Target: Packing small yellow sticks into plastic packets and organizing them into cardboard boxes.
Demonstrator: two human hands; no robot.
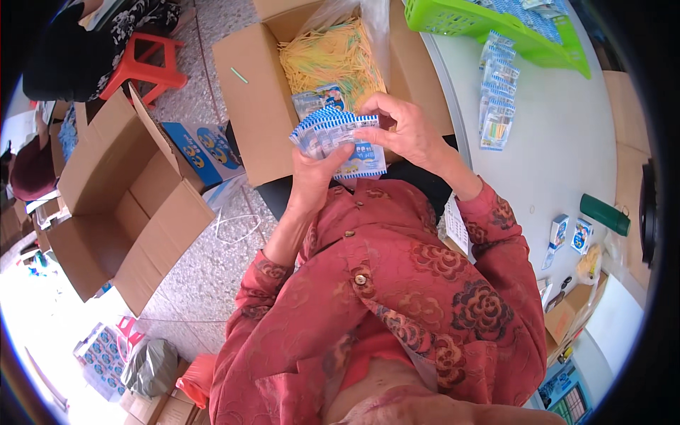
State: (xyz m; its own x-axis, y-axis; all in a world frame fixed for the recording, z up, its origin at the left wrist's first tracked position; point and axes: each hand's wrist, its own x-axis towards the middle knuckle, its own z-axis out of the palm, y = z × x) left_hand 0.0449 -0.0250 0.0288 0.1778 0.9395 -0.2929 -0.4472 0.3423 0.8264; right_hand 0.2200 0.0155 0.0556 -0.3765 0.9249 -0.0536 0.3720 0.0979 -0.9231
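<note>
Two hands [354, 152], one fanned packet stack [338, 138], two open cartons [255, 106]

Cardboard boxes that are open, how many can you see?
2 clear ones. One open box with yellow strands sits just beyond the hands, under the fanned packets. One empty box lies on the floor to the left. More may hide at the picture's edges.

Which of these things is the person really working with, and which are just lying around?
In use:
left hand and right hand, both holding a fan of small packets
open box of yellow strips just beyond

Lying about:
empty cardboard box
green basket
green bottle
red stool
</note>
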